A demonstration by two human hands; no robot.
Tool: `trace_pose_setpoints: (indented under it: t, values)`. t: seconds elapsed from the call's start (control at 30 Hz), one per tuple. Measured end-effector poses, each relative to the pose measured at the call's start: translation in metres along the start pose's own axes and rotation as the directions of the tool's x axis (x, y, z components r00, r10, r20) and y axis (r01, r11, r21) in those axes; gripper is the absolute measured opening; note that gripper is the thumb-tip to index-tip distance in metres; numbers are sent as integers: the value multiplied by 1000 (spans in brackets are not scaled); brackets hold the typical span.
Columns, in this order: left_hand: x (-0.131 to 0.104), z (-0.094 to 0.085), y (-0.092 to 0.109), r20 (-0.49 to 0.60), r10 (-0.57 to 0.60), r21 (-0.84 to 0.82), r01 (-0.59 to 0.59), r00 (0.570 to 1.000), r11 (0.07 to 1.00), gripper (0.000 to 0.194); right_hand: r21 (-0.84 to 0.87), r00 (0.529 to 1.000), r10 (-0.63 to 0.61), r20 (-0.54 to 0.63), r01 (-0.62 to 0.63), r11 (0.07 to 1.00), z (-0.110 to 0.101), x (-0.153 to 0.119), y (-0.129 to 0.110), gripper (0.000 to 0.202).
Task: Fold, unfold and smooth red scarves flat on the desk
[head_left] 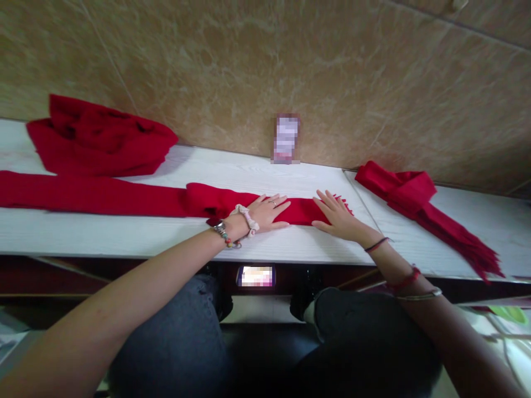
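While two hands (264, 214) (338, 218) rest, fingers apart, on one red strip (302, 211), apparently two other cloths (103, 145) (417, 194) lie near.

Working at long range, I press my left hand (265, 214) and right hand (340, 220) palm down between the table's (265, 247) near and far edges, fingers (282, 207) spread, thumbs (281, 225) aimed at each other across a narrow gap. My left arm (136, 312) and right arm (450, 334), both bare, cross the near edge from either side, above my bent legs (178, 337).
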State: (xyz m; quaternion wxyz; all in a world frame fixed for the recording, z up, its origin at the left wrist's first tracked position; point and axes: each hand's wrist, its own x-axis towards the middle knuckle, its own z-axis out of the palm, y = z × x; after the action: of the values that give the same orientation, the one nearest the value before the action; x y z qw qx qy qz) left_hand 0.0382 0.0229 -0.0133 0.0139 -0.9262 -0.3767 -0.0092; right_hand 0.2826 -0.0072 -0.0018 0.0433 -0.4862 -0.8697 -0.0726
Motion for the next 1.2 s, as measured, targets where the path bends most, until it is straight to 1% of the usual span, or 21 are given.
trace_pose_setpoints:
  t: [0.1, 0.17, 0.23, 0.3, 0.37, 0.43, 0.53, 0.6, 0.67, 0.73, 0.8, 0.87, 0.9, 0.93, 0.97, 1.03, 1.07, 1.1, 1.13, 1.17, 1.2]
  values:
    - [9, -2, 5, 1, 23, -41, -23, 1000, 999, 72, 27, 995, -44, -87, 47, 999, 0, 14, -18, 65]
    - [11, -7, 2, 64, 49, -82, -44, 997, 996, 79, 34, 996, -40, -78, 42, 999, 6, 20, -22, 60]
    - [9, -16, -7, 144, 56, -115, -39, 988, 993, 84, 34, 998, -26, -49, 27, 999, 15, 19, -15, 56]
    - [1, -26, -18, 173, 5, -108, 14, 985, 994, 85, 35, 999, -18, -31, 19, 999, 23, 11, 4, 54]
    - [-11, -34, -29, 149, -85, -56, 95, 985, 994, 82, 47, 1000, -2, -21, 3, 999, 28, -5, 32, 52]
    - [-28, -38, -37, 132, -124, -13, 127, 983, 992, 80, 57, 1000, 26, 3, -27, 998, 30, -26, 63, 51]
    - [-57, -34, -52, 148, -113, -8, 115, 982, 993, 80, 48, 985, 161, 55, -164, 985, 26, -57, 101, 51]
    - [-76, -27, -64, 136, -135, 7, 135, 981, 991, 79, 28, 966, 253, 46, -254, 967, 20, -67, 111, 49]
    - [-92, -20, -77, 99, -160, 33, 157, 982, 987, 78, 23, 956, 294, -23, -293, 956, 13, -63, 103, 48]
    - [-102, -17, -87, 60, -175, 48, 173, 983, 984, 76, 58, 955, 273, -116, -268, 962, 6, -47, 80, 49]
    - [-107, -20, -94, 14, -189, 54, 188, 982, 981, 73, 110, 971, 180, -156, -164, 980, 2, -24, 49, 50]
    - [-110, -26, -102, -38, -238, 70, 240, 970, 968, 70, 111, 992, 32, -123, -18, 994, 2, -1, 19, 51]
    - [-113, -29, -108, -58, -292, 85, 297, 955, 951, 68, 109, 995, -22, -97, 33, 994, 4, 8, 8, 51]
    - [-116, -32, -115, -71, -367, 101, 373, 927, 922, 67, 111, 996, -61, -64, 67, 992, 6, 14, 0, 50]
    - [-121, -34, -123, -74, -458, 115, 464, 886, 879, 67, 116, 996, -81, -34, 84, 990, 10, 18, -5, 50]
    - [-137, -35, -144, -49, -641, 132, 641, 766, 756, 67, 129, 996, -88, 3, 87, 988, 17, 21, -6, 50]
    - [-147, -34, -156, -19, -709, 136, 705, 704, 696, 67, 132, 996, -85, 6, 84, 988, 20, 20, -4, 50]
    - [-157, -32, -166, 4, -749, 142, 741, 662, 656, 68, 132, 996, -84, 3, 82, 988, 22, 19, -1, 50]
    - [-167, -30, -176, 18, -769, 145, 759, 639, 635, 69, 131, 996, -89, 1, 88, 988, 24, 18, 2, 50]
    - [-176, -27, -184, 19, -767, 150, 757, 641, 636, 70, 128, 995, -97, 9, 95, 987, 24, 17, 5, 50]
    - [-183, -26, -190, 5, -748, 159, 738, 664, 656, 72, 126, 994, -102, 26, 97, 987, 22, 17, 6, 49]
